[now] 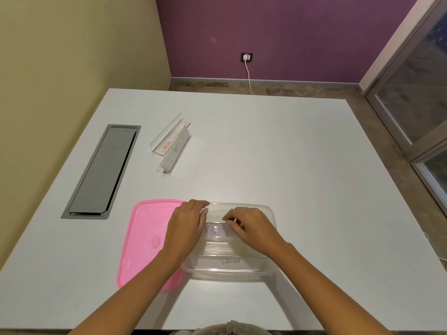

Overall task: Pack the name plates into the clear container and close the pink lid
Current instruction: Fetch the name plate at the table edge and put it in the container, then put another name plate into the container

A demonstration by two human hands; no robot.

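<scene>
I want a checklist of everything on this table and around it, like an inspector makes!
Surface: white table, with a grey hatch panel set in on the left.
Job's things: clear container near the front edge, open, one name plate going in and another marked PANDA already inside; pink lid lies flat at the container's left; two more name plates wait farther back.
Clutter: nothing seen.
Hands: left hand and right hand both hold the plate over the container.
Cables: white cable plugged into the wall socket.
Surroundings: yellow wall, purple wall, glass door on the right.
</scene>
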